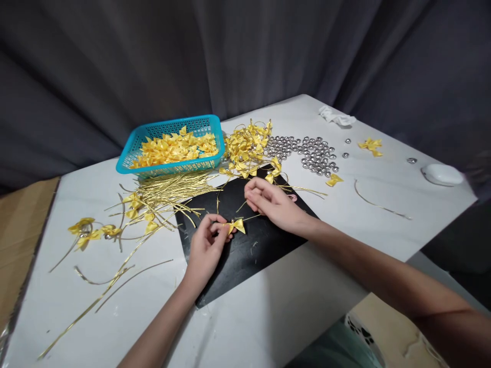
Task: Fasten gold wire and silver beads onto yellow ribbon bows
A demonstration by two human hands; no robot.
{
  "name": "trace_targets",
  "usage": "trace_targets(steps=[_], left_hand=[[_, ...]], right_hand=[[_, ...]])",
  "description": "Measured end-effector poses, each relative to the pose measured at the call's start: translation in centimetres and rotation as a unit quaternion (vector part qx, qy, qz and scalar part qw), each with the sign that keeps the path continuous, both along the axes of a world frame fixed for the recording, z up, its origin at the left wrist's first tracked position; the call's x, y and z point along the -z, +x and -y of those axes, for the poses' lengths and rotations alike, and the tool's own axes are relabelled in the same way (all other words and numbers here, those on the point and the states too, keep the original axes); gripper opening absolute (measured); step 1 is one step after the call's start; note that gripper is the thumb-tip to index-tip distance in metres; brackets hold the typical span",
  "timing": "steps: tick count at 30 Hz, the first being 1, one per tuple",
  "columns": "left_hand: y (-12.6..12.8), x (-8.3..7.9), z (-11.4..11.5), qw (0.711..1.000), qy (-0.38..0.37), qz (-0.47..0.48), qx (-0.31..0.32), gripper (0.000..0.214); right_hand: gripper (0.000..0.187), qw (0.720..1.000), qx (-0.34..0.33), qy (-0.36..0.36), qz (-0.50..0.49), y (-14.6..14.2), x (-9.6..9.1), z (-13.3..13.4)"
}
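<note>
Between thumb and fingers, my left hand (pixel 209 243) pinches a yellow ribbon bow (pixel 238 225) above a black mat (pixel 249 263). A thin gold cord (pixel 251 217) runs from the bow towards my right hand (pixel 270 202). The fingers of my right hand are closed in a pinch on that cord, up and to the right of the bow. Another stretch of cord rises in a curve from beside my left fingers. What lies under the left fingertips is hidden.
A blue basket (pixel 172 167) of yellow bows stands at the back left. Gold cords (pixel 169 189) lie before it. Beside it are a heap of corded bows (pixel 245 145) and silver beads (pixel 316 156). A white dish (pixel 443 175) and crumpled tissue (pixel 336 116) sit at right.
</note>
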State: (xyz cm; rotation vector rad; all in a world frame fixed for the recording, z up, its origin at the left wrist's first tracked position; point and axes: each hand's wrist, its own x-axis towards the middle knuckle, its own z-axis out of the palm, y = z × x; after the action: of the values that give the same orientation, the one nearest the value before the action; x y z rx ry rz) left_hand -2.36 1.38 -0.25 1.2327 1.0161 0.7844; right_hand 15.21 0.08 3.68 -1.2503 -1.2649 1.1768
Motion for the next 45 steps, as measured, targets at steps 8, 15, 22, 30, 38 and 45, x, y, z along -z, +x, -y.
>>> trace_targets(steps=[8, 15, 22, 30, 38, 45], left_hand=[[0.0, -0.8, 0.0, 1.0, -0.001, 0.011, 0.025, 0.033], [0.0, -1.0, 0.0, 0.999, -0.026, 0.017, 0.018, 0.037], [-0.2, -1.1, -0.3, 0.998, -0.046, 0.034, 0.018, 0.037], [-0.4, -1.2, -0.3, 0.999, -0.009, 0.023, 0.023, 0.029], [-0.2, -1.0, -0.1, 0.999, 0.005, -0.025, 0.032, 0.027], [-0.2, -1.3, -0.2, 0.999, 0.0, -0.025, 0.042, 0.026]], right_hand=[[0.024, 0.986, -0.032, -0.135, 0.093, -1.2, 2.2, 0.1], [0.016, 0.986, -0.07, -0.153, 0.017, -1.1, 2.0, 0.2], [0.014, 0.979, -0.066, -0.186, -0.059, -1.6, 0.8, 0.5], [0.011, 0.983, -0.058, -0.174, -0.021, -1.6, 1.5, 0.1], [0.013, 0.983, -0.057, -0.169, -0.042, -1.2, 1.0, 0.1], [0.019, 0.979, -0.08, -0.183, -0.046, -1.3, 1.1, 0.3]])
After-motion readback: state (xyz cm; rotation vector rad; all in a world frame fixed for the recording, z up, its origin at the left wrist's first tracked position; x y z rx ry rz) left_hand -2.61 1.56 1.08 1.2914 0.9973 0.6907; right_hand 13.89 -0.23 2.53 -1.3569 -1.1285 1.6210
